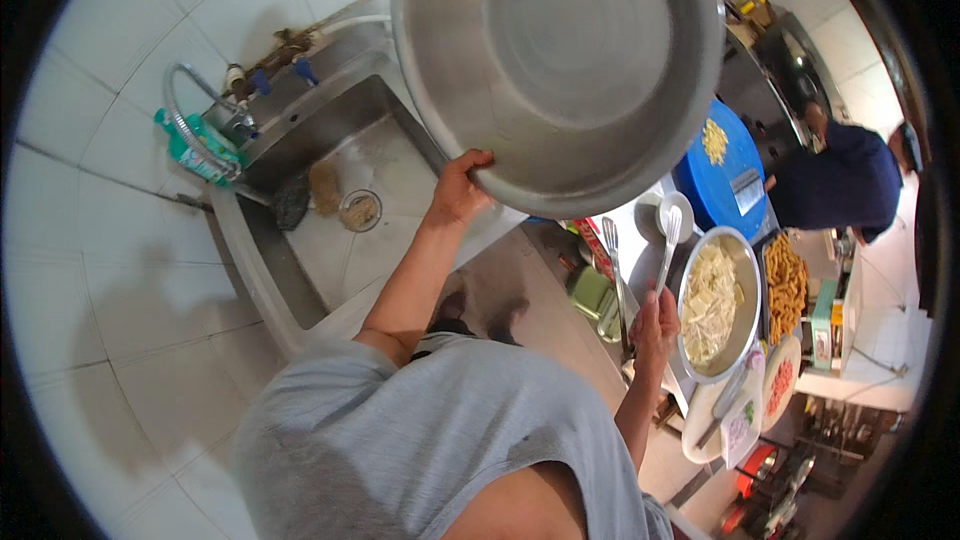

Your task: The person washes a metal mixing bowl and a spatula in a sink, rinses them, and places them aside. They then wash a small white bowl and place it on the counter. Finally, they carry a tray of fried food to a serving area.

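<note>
My left hand [459, 191] grips the near rim of a large stainless steel basin [577, 37], thumb over the inside. The basin is raised and tilted, its bare interior facing me, partly over the steel sink [352, 262]. My right hand [657, 322] closes around the handle of a fork-ended metal utensil [667, 247], which points away from me. A similar slotted metal piece [612, 240] lies alongside; I cannot tell whether the two are joined as tongs. Just right of that hand, a metal bowl [752, 270] holds pale bean sprouts and cut tofu-like pieces [709, 300].
A blue board [731, 221] bears chopped pale food [715, 142] and a cleaver [747, 191]. Beyond are a tray of brown fried strips [785, 285], white boards, a knife [726, 394] and a small white bowl [675, 214]. A faucet [240, 120] overhangs the sink. A co-worker [836, 176] stands right.
</note>
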Demonstrator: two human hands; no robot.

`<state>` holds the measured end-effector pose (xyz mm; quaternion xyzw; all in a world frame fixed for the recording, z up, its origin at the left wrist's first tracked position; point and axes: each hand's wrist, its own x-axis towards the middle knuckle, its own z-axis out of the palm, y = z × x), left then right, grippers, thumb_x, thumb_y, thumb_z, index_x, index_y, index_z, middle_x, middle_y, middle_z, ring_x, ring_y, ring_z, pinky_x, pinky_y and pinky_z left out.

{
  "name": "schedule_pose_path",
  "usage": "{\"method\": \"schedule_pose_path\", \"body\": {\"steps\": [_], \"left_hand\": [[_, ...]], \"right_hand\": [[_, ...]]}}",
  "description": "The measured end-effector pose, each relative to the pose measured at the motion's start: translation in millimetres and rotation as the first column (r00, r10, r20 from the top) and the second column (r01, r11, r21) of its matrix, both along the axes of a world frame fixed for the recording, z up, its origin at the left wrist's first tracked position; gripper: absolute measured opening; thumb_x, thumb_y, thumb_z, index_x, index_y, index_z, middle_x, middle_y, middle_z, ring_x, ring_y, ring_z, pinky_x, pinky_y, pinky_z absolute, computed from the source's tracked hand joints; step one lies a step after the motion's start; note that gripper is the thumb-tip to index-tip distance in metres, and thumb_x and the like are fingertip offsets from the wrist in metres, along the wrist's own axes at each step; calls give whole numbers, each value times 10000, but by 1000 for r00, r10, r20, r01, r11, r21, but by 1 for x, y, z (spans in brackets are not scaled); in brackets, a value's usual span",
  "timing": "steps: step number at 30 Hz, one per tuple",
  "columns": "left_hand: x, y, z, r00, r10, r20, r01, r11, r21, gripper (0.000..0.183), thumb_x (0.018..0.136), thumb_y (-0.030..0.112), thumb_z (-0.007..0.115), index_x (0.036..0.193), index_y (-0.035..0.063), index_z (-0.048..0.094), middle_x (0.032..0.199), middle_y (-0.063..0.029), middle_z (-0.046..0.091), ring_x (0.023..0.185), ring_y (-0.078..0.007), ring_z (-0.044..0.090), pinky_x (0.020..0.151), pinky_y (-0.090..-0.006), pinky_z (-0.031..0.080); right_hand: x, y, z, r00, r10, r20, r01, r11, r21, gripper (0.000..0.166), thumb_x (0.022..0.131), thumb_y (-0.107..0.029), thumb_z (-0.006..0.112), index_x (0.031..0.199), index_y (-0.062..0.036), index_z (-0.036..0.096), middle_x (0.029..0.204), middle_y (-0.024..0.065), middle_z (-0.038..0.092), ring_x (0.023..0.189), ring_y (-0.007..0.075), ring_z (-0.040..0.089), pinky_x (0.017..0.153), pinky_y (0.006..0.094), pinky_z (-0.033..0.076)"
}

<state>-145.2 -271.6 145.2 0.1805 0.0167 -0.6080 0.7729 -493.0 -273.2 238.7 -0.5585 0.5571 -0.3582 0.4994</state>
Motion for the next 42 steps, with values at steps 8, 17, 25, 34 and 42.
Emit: {"method": "schedule_pose_path", "body": {"steps": [8, 17, 25, 34, 42], "left_hand": [[-6, 42, 10, 940, -17, -340, -53, 979, -196, 128, 806, 6, 507, 922, -32, 548, 1013, -150, 582, 988, -288, 566, 852, -425, 484], [-36, 57, -32, 950, 261, -171, -245, 963, 112, 98, 791, 66, 602, 868, 35, 550, 864, -71, 569, 789, -202, 579, 745, -318, 516], [-50, 73, -38, 976, 150, -160, -154, 988, -15, 154, 812, 69, 614, 928, 10, 531, 931, -99, 580, 852, -233, 588, 776, -361, 525], [51, 90, -35, 7, -330, 944, -940, 321, 119, 552, 790, 95, 613, 1273, -35, 380, 1281, -189, 429, 1185, -353, 408, 1008, -415, 328], [93, 52, -39, -749, -303, 589, -374, 927, 1, 381, 791, 74, 566, 1157, 176, 580, 1286, -130, 434, 1207, -307, 387, 1001, -432, 300]], "right_hand": [[10, 27, 30, 990, 136, -43, -139, 987, -78, 192, 860, -189, 592, 944, -22, 551, 626, -15, 500, 456, 33, 389, 397, 192, 273], [145, -34, 86, 923, 299, -243, -377, 831, -409, 655, 674, -322, 762, 1151, 20, 472, 952, 120, 558, 805, 177, 528, 713, 310, 445], [190, -59, 45, 966, 252, 63, -185, 837, -515, 317, 719, -146, 628, 970, 37, 560, 838, 103, 609, 786, 157, 549, 711, 289, 435], [224, -16, 84, 986, 161, -47, -154, 754, -639, 392, 630, -129, 639, 960, 71, 572, 843, 134, 637, 728, 185, 576, 680, 299, 455], [244, -10, 90, 990, 135, -47, -133, 745, -653, 303, 613, -160, 666, 829, 31, 574, 717, 76, 606, 648, 134, 547, 627, 269, 441]]}}
